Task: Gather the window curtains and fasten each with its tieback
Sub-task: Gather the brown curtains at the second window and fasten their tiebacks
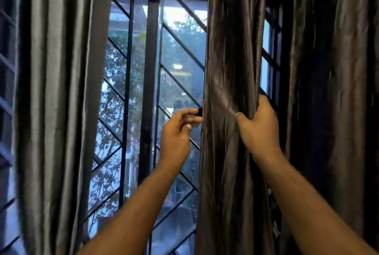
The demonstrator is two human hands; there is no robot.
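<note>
Two bare forearms come up from the bottom edge, nearest the camera. The right hand [258, 126] is clenched on the brown curtain [229, 49], fingers wrapped round its right edge, thumb pressed into the front folds. That curtain hangs as a narrow bunched column right of centre, long axis straight up and down, running from the top of the view to the bottom. Creases fan up and left from the grip.

The left hand [178, 131] is raised just beside the curtain's left edge and pinches a small dark tab [200, 110] between thumb and forefinger, the other fingers loosely curled. The tab touches or nearly touches the curtain edge; it's too small to tell what it is.

To the left hangs a grey curtain [55, 90] in loose vertical pleats, well apart from the brown one. Another dark curtain [340, 70] hangs at far right. Between the grey and brown curtains is the window grille [149, 70] — upright bars with diagonal struts, and trees [114, 82] beyond the glass.
</note>
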